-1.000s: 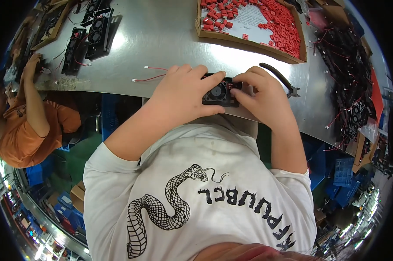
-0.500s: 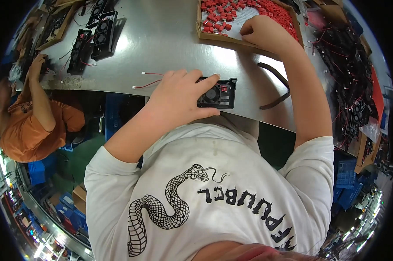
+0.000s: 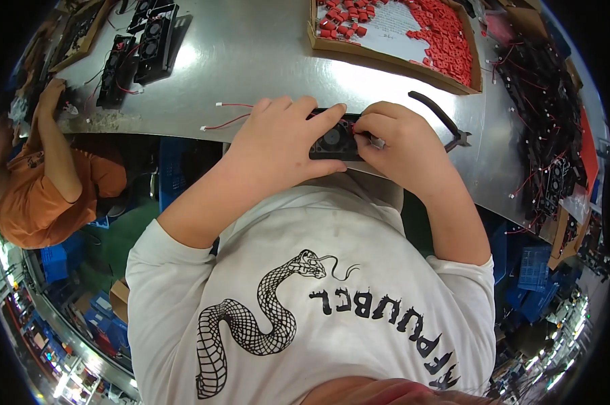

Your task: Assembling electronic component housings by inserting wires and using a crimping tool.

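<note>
A black plastic fan housing (image 3: 332,140) with a round fan lies at the table's front edge. My left hand (image 3: 274,138) grips it from the left, thumb along the near side and fingers over the far side. Two thin red leads with white plugs (image 3: 218,104) come out from under that hand. On the housing's right end, my right hand (image 3: 406,145) has its fingers pinched together. A bit of a small red part (image 3: 353,126) shows at those fingertips; the rest is covered.
Dark-handled pliers (image 3: 440,113) lie right of my right hand. Beyond stands a cardboard tray (image 3: 393,65) of small red parts. More fan housings (image 3: 154,47) lie at far left, and a dark heap of wired parts (image 3: 544,115) at right. A person in orange (image 3: 45,189) sits at left.
My right hand has come back from the cardboard tray to the right end of the fan housing. My left hand stays on the housing.
</note>
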`<state>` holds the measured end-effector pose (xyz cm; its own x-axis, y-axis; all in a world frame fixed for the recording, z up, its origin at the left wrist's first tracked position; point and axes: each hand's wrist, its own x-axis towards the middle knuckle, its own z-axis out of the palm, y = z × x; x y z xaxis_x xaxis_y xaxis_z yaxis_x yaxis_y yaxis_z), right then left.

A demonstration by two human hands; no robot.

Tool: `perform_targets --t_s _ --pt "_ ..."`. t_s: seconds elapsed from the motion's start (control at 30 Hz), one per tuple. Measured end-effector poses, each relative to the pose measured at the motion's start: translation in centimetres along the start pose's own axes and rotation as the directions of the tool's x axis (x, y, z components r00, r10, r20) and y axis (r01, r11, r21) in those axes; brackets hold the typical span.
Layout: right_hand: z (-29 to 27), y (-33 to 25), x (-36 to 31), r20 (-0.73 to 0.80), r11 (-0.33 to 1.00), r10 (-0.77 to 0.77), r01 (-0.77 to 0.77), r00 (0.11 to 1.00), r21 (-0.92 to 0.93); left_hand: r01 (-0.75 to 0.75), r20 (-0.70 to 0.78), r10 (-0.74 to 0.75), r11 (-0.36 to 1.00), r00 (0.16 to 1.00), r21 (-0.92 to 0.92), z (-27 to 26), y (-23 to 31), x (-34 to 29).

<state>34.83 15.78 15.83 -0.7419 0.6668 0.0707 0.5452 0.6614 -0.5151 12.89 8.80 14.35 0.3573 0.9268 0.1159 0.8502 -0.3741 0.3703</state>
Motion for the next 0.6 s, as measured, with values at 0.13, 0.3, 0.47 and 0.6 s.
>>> perform_targets --t_s 0.13,0.3,0.47,0.6 --pt "-0.01 -0.22 0.20 -0.011 1.000 -0.023 0.023 1.000 -0.010 0.005 0.067 -0.006 1.000 0.998 0.016 -0.52 -0.28 0.10" --pt "0.12 -0.15 0.12 -0.027 0.994 -0.087 0.084 0.996 -0.072 -0.051 0.049 0.049 0.998 0.998 0.040 -0.55 -0.63 0.17" --pt "-0.47 -0.33 0.50 0.000 0.997 -0.076 0.076 0.997 -0.031 0.004 0.072 -0.005 1.000 0.997 0.009 -0.56 -0.53 0.05" --pt "-0.59 -0.29 0.79 0.076 0.999 -0.034 0.037 0.997 -0.035 0.042 0.116 -0.039 0.999 0.993 -0.029 -0.87 -0.24 0.04"
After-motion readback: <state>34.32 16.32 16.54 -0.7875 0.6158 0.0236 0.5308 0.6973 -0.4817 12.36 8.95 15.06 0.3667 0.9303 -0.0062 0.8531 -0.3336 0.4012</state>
